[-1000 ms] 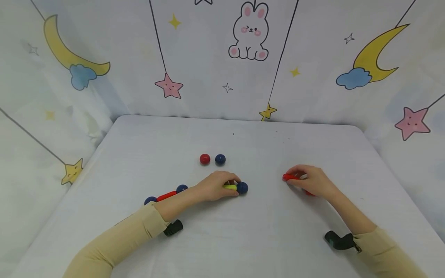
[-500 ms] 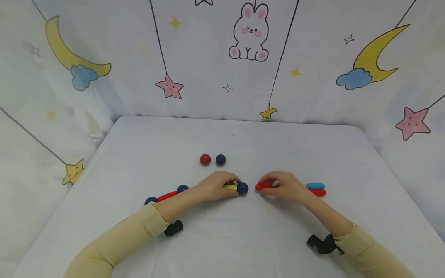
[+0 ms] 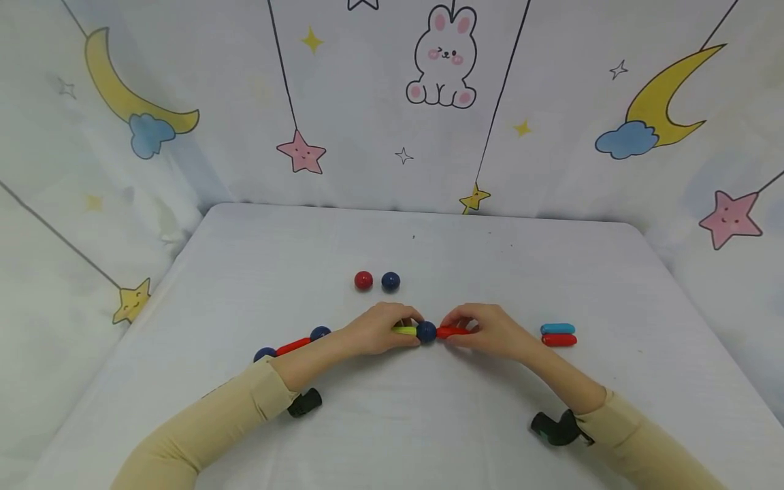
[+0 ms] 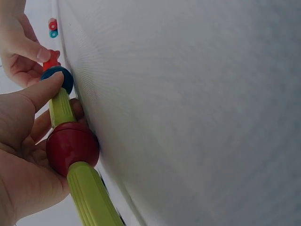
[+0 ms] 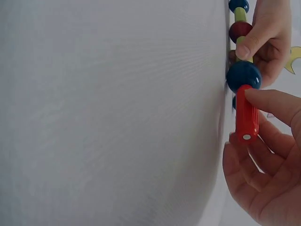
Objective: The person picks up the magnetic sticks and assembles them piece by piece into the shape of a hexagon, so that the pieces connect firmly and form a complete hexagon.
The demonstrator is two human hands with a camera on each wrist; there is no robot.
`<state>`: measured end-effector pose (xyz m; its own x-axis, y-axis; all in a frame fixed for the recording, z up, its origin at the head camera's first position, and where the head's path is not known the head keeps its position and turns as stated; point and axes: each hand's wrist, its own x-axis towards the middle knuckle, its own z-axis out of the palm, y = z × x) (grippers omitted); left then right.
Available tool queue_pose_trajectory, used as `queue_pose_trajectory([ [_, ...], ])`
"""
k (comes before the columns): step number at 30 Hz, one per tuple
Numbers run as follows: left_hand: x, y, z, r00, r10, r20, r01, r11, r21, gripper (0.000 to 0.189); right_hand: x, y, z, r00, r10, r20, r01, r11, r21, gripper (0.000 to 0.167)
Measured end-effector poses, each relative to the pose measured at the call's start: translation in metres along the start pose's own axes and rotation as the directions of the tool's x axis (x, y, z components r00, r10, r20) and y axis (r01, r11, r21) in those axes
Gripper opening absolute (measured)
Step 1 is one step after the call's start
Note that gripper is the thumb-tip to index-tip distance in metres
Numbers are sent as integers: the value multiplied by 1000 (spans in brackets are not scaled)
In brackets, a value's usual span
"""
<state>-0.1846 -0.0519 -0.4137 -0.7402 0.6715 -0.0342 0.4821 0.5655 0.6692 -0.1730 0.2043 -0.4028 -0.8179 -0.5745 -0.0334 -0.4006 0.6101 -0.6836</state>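
My left hand (image 3: 381,329) pinches a yellow-green magnetic rod (image 3: 405,331) with thumb and fingers. A dark blue ball (image 3: 427,331) sits on that rod's right end. My right hand (image 3: 485,332) pinches a red magnetic rod (image 3: 452,332) by thumb and fingertips, its tip right at the blue ball. In the left wrist view a red ball (image 4: 73,148) joins the held rod to a second yellow-green rod (image 4: 93,197). The right wrist view shows another blue ball (image 5: 239,5) at the chain's far end. The red rod's near end (image 5: 246,136) is bare.
A red ball (image 3: 363,280) and a blue ball (image 3: 390,281) lie behind the hands. To the right lie a light blue rod (image 3: 558,329) and a red rod (image 3: 559,339). Beyond the left forearm, another red rod (image 3: 292,346) spans two blue balls, partly covered by the sleeve.
My right hand has carried the red rod leftward from the right-hand rods up to the blue ball, uncovering the light blue and red rods. The left hand keeps its hold in place.
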Motion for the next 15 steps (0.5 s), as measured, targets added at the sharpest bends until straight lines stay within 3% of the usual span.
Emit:
queue_pose_trajectory([
  [9,0,0,-3,1000,-21,13,21,1000,11,36,3,1,2,1000,-4,-1,4,1000,1,22],
  [15,7,11,-1,1000,-17,12,15,993,114,50,6,3,4,1000,2,-2,-2,1000,9,22],
])
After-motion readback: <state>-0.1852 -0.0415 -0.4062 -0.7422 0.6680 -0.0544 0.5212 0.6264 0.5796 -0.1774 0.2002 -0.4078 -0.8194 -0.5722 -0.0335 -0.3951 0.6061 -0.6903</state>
